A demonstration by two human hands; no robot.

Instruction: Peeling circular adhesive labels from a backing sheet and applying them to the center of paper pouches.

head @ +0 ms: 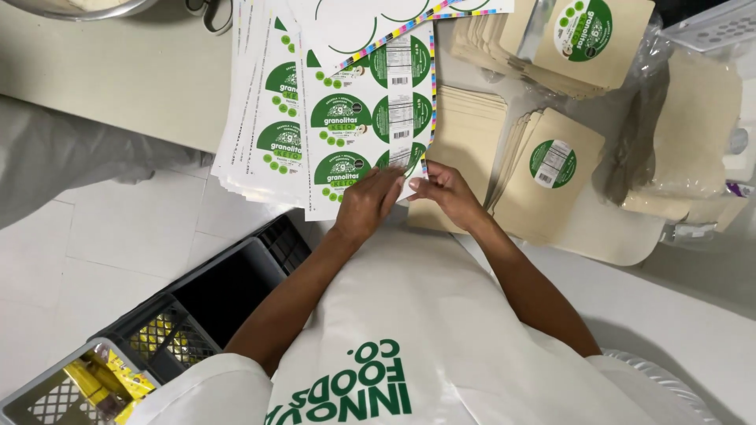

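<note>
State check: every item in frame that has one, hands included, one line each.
left hand: flat on the top sticker sheet, fingers at its lower edge
right hand: pinching the sheet's lower right corner
top sticker sheet: partly used, upper stickers gone
sheet stack: fanned, overhanging table edge
labelled pouch: flat, round green sticker on
dark crate: on floor, looks empty

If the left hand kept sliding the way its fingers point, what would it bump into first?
Probably the right hand: the left hand points up and right across the green label sheet, and the fingertips nearly meet at its lower edge.
</note>
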